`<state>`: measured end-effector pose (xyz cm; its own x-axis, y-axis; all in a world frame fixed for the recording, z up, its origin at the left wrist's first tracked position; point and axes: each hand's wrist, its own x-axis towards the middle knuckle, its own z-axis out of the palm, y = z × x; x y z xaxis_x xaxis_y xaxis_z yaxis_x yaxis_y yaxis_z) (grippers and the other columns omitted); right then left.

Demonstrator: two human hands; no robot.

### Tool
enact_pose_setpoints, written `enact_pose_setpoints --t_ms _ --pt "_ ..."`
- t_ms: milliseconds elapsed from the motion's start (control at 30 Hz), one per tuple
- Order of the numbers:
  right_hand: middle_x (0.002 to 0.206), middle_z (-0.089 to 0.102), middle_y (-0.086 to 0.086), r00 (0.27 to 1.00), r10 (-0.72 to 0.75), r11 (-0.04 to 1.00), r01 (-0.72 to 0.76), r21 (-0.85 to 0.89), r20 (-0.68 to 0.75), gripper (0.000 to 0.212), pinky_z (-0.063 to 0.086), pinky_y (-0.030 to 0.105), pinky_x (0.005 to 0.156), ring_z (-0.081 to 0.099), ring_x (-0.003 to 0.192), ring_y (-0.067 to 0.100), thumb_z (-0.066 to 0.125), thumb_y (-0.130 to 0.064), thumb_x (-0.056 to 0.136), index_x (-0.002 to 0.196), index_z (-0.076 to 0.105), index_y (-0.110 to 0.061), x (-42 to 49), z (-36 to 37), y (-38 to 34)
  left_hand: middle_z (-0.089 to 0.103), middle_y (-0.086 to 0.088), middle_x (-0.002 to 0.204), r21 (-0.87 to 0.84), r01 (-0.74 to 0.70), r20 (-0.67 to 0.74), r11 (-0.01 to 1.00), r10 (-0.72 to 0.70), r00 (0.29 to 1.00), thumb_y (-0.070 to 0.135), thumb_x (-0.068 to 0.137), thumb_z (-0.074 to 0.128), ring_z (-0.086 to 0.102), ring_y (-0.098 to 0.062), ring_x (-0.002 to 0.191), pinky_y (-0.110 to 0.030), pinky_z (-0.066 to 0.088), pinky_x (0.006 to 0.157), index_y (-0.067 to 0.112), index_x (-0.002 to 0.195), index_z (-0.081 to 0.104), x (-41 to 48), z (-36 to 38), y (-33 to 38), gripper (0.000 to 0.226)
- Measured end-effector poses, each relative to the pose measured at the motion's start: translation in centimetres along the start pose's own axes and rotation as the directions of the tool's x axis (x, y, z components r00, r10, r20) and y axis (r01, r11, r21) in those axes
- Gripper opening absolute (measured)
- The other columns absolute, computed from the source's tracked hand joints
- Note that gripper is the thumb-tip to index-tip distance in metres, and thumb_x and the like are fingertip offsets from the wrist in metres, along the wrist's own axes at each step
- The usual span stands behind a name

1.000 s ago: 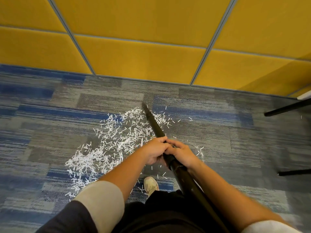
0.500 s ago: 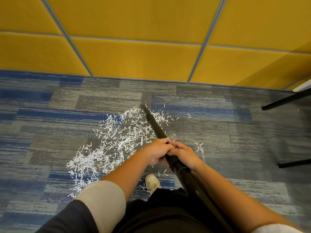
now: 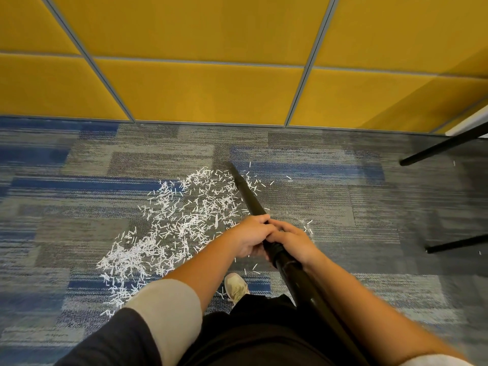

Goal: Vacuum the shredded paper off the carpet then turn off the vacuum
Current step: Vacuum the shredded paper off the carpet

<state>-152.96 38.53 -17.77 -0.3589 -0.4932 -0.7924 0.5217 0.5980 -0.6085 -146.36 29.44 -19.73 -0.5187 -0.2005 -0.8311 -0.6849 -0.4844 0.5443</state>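
Blue and grey striped carpet (image 3: 66, 233) fills the lower half of the frame, meeting a wall of yellow panels (image 3: 200, 93) across the top. Left of centre, the shredded paper (image 3: 171, 223) lies on the carpet in a loose white band that runs from the lower left up toward the middle, with a few stray strips further right. A pale shoe (image 3: 235, 286) stands on the carpet at lower centre, scraps beside it. Just above it, the left hand (image 3: 250, 235) grips the black vacuum tube (image 3: 247, 192) from the left, its fingers pressed together and curled over the top. The tube slants from the lower right up to the centre, its tip down at the upper right edge of the paper. The right hand (image 3: 294, 241) holds the tube just beside the left hand and touching it, fingers curled round from the right. At the far right edge, two black furniture legs (image 3: 443, 145) stand on the carpet, well apart from the paper.
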Motion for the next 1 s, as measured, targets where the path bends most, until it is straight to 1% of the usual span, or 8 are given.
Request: enact_pose_setpoints --t_ms 133,267,467,667,733,867,933,1000 --pt "0.083 0.062 0.016 1.0 0.007 1.0 -0.007 0.0 0.021 0.047 0.045 0.021 0.038 0.059 0.04 0.015 0.057 0.004 0.083 0.125 0.056 -0.017 -0.2 0.2 -0.3 0.058 -0.01 0.119 -0.011 0.008 0.0 1.0 -0.008 1.0 0.007 0.094 0.048 0.051 -0.015 0.054 -0.024 0.044 0.042 0.026 0.149 0.027 -0.5 -0.2 0.4 0.061" --pt "0.081 0.063 0.017 0.997 0.016 0.999 -0.013 -0.041 0.075 0.048 0.046 0.023 0.039 0.058 0.042 0.017 0.057 0.003 0.083 0.128 0.054 -0.016 0.2 1.6 -0.4 0.059 -0.006 0.104 -0.043 0.012 -0.04 0.999 -0.014 0.999 0.005 0.094 0.048 0.051 -0.014 0.057 -0.026 0.045 0.05 0.023 0.148 0.028 -1.5 -1.6 0.0 0.061" --pt "0.077 0.061 0.019 0.985 0.047 0.995 -0.03 -0.1 0.166 0.047 0.046 0.023 0.039 0.057 0.043 0.021 0.055 0.005 0.083 0.126 0.054 -0.014 0.4 4.1 -0.7 0.06 -0.01 0.108 -0.145 0.01 -0.093 0.989 -0.024 0.995 0.004 0.093 0.048 0.048 -0.014 0.059 -0.026 0.043 0.054 0.024 0.146 0.032 -2.9 -3.9 -1.2 0.059" --pt "0.075 0.061 0.018 0.973 0.057 0.987 -0.021 -0.158 0.225 0.04 0.046 0.022 0.037 0.055 0.037 0.018 0.055 0.007 0.083 0.117 0.058 -0.012 0.3 6.5 -1.1 0.057 -0.005 0.097 -0.248 -0.019 -0.133 0.969 -0.014 0.991 -0.001 0.091 0.047 0.049 -0.014 0.07 -0.027 0.049 0.059 0.025 0.105 0.059 -4.4 -5.7 -2.5 0.032" --pt "0.079 0.061 0.018 0.966 0.066 0.979 -0.014 -0.202 0.251 0.042 0.046 0.022 0.038 0.056 0.039 0.018 0.056 0.005 0.082 0.121 0.057 -0.011 0.6 7.2 -0.9 0.056 -0.004 0.094 -0.281 -0.021 -0.142 0.96 -0.02 0.99 -0.001 0.092 0.046 0.051 -0.015 0.074 -0.028 0.052 0.065 0.025 0.089 0.058 -4.8 -6.2 -2.9 0.029" --pt "0.083 0.063 0.016 0.96 0.088 0.964 -0.015 -0.267 0.265 0.042 0.046 0.022 0.04 0.058 0.042 0.016 0.058 0.003 0.081 0.12 0.058 -0.015 0.9 8.1 -0.6 0.057 -0.004 0.099 -0.333 -0.031 -0.152 0.942 -0.022 0.988 0.0 0.093 0.047 0.055 -0.018 0.083 -0.038 0.053 0.085 0.026 0.082 0.055 -5.3 -6.9 -3.8 0.029" --pt "0.084 0.063 0.015 0.957 0.089 0.955 -0.003 -0.298 0.277 0.043 0.046 0.023 0.041 0.059 0.043 0.015 0.058 0.001 0.081 0.12 0.059 -0.017 1.1 8.5 -0.4 0.058 -0.004 0.102 -0.354 -0.04 -0.17 0.934 -0.022 0.985 0.0 0.093 0.047 0.057 -0.017 0.082 -0.036 0.055 0.08 0.028 0.084 0.054 -5.6 -7.2 -4.0 0.03" --pt "0.083 0.063 0.016 0.951 0.095 0.949 0.003 -0.315 0.293 0.042 0.047 0.023 0.04 0.058 0.042 0.015 0.058 0.002 0.081 0.119 0.058 -0.017 1.2 8.9 -0.3 0.058 -0.001 0.099 -0.377 -0.047 -0.186 0.925 -0.025 0.982 -0.001 0.093 0.046 0.057 -0.013 0.075 -0.03 0.056 0.071 0.029 0.098 0.05 -5.9 -7.4 -4.3 0.03"
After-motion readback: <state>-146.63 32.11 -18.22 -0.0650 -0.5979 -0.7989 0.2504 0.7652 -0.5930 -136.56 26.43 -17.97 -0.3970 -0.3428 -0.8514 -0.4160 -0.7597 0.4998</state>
